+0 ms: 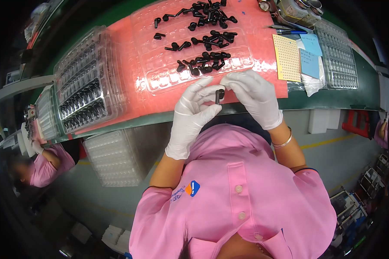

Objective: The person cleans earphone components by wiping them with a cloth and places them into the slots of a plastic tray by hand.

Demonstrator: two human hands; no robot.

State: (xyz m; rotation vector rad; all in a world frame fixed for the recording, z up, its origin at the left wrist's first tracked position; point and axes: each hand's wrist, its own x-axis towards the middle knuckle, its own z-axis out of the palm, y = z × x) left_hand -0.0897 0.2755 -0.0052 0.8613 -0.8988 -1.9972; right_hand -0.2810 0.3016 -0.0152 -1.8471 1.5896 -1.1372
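Observation:
A black earbud (218, 97) with a stem is held upright between the thumb and fingers of my gloved left hand (192, 114). Close beside it, my gloved right hand (256, 96) has its thumb and fingertips pinched together; whether anything small is between them is hidden. Both hands are over the near edge of the bench. Just beyond them lies a clear plastic tray (160, 82) on a pink mat (127, 64). Loose black earbuds (209, 41) lie on it in several groups.
On the left, stacked clear trays (110, 88) carry rows of black earbuds. To the right are a yellow dotted sheet (286, 58), blue notes (309, 62), pens (291, 32) and another clear tray stack (339, 60). Another person (47, 166) works at far left.

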